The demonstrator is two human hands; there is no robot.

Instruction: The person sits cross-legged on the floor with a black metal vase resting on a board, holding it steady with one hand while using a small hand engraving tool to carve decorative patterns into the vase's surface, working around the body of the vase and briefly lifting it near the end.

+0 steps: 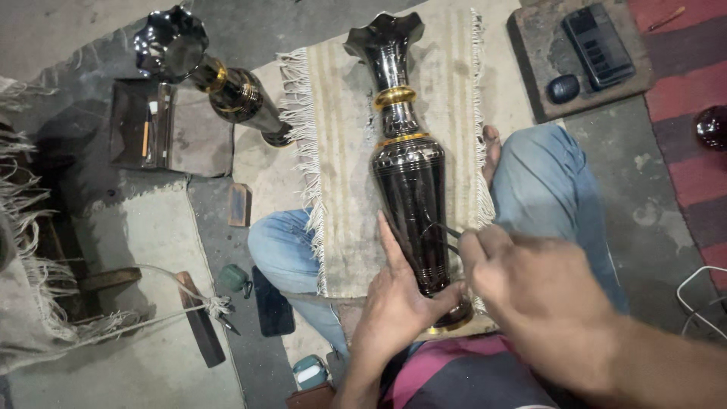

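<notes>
Steadying vase (409,189) with left hand (397,303) spread flat; pinching thin tool (448,231) in right hand (530,280); risking slipped, stray scratches if vase rolls on mat (341,151).

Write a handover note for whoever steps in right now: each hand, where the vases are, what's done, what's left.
Left hand: braces the lower body of the black vase, fingers along its side.
Right hand: grips a thin dark tool with its tip on the vase's body.
The vase lies along a fringed mat across the lap, mouth pointing away.
A second black vase lies on the floor to the left.
Done: fine lines already show on the body near the tool.
Left: cannot tell how much surface remains.
</notes>
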